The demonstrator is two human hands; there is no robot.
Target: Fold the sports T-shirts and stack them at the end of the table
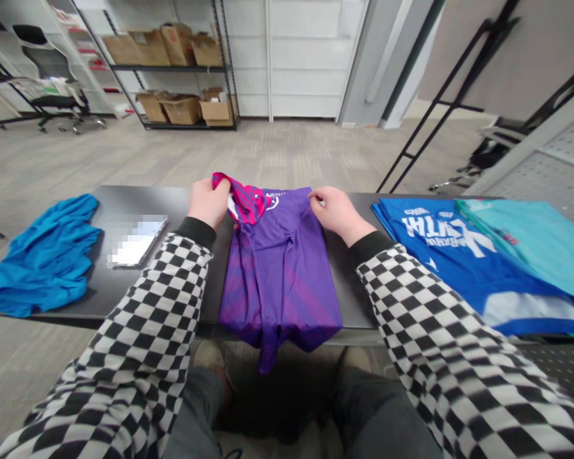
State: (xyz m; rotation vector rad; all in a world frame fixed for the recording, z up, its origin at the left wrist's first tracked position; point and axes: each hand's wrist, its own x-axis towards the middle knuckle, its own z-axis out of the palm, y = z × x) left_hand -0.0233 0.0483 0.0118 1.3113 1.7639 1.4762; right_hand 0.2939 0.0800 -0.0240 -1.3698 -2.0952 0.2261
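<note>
The purple shirt (310, 274) is gripped at its far edge by the left hand (209, 201) and right hand (333, 209).

**Jersey Print Shows, but No Word Reads Clearly**

Large white lettering (447, 236) crosses the blue jersey (452, 271) in more than one line, too distorted to read reliably. The purple jersey (310, 261) bears small white lettering (278, 193) beside a round white mark (272, 203), also illegible. Red print (511, 239) on the teal jersey (545, 226) is blurred.
</note>
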